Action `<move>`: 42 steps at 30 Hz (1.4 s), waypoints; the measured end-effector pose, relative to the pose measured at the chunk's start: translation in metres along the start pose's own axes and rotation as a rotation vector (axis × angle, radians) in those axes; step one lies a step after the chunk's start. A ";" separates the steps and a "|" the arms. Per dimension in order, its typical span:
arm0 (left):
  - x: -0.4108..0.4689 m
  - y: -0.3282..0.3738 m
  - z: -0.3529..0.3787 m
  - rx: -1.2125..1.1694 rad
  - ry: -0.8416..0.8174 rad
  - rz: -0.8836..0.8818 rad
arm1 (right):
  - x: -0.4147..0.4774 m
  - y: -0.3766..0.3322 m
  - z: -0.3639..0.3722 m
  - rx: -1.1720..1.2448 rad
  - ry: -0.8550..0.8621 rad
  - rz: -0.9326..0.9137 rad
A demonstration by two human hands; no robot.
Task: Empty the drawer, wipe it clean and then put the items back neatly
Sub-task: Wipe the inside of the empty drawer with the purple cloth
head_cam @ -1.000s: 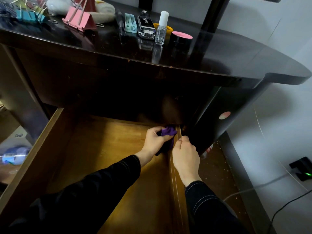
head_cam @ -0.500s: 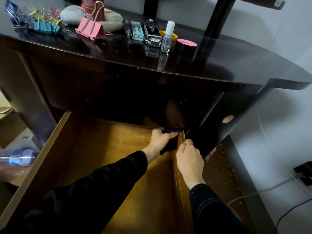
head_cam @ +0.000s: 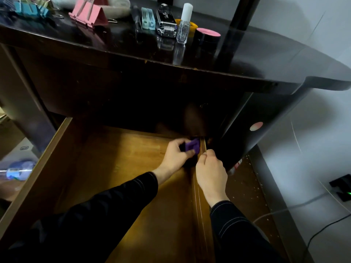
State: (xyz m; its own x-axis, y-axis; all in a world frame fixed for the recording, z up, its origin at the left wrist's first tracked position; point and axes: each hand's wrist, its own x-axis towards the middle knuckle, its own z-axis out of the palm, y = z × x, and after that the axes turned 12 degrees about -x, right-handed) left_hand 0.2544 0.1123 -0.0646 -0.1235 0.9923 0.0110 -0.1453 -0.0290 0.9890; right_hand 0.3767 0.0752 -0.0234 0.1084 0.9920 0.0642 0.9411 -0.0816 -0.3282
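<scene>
In the head view, the drawer is seen pulled out below the tabletop, and nothing is seen lying on the part of its wooden floor that shows. A purple cloth is gripped in the left hand, fingers and thumb curled round it, and is pressed into the far right corner of the drawer, against the right wall. The right hand is set on the top edge of that wall with its fingers curled over the rim; this grip is judged to be a steadying one. The items are lined up on the tabletop, among them a pink binder clip, a glass bottle standing upright and a black jar just beside it.

Wiping is judged to be the step in hand, with the putting back not yet begun. The right fingers could be pinched if the drawer were pushed inward, since they lie close to the cabinet frame. The cloth could be caught at the corner joint. The bottle could be toppled by a jolt to the desk.

The drawer's back is lost in shadow, so whether anything lies there cannot be told. Its near floor is covered by the sleeves. The right fingertips are hidden behind the knuckles. The items at the far left are cut off by the frame.
</scene>
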 end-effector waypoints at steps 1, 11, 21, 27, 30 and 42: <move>-0.004 -0.008 -0.001 0.077 -0.035 0.012 | 0.000 0.000 0.000 0.001 -0.003 -0.002; -0.009 -0.007 -0.003 0.092 -0.055 0.085 | 0.003 0.009 0.005 0.228 -0.044 0.061; -0.006 0.010 -0.005 0.062 -0.107 0.032 | 0.005 0.012 0.010 0.229 -0.028 0.072; -0.023 -0.012 -0.007 0.113 -0.106 -0.121 | 0.004 0.012 0.012 0.233 -0.024 0.067; -0.020 -0.001 -0.006 0.112 -0.114 -0.141 | 0.005 0.012 0.012 0.233 -0.019 0.072; -0.029 0.004 -0.005 0.072 -0.107 -0.135 | 0.006 0.013 0.013 0.260 -0.033 0.095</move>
State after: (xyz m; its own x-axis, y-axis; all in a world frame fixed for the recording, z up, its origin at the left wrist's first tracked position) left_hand 0.2522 0.0832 -0.0617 -0.0019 0.9938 -0.1107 -0.0822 0.1102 0.9905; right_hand 0.3858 0.0811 -0.0396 0.1781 0.9840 -0.0078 0.8128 -0.1516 -0.5625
